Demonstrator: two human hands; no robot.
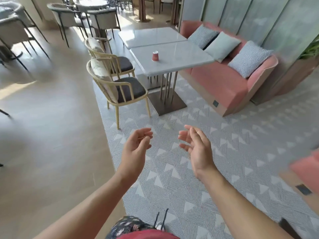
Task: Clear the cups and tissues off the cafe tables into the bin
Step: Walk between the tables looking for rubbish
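Left hand point(136, 147) and right hand point(195, 145) hang empty, fingers loosely spread. Well beyond them, a red paper cup point(155, 56) stands upside down, long axis vertical.

Readable text, labels, brands, numbers, signs: none. Item 1, red cup point(155, 56), standing on the table point(181, 56) well ahead of the left hand point(136, 149) and the right hand point(195, 147), neither of which holds anything: a faint paler mark on its side, too blurred to read. Item 2, small dark plate point(215, 103) on the front of the sofa point(224, 87), ahead and to the right of the right hand: too small to tell whether it bears characters.
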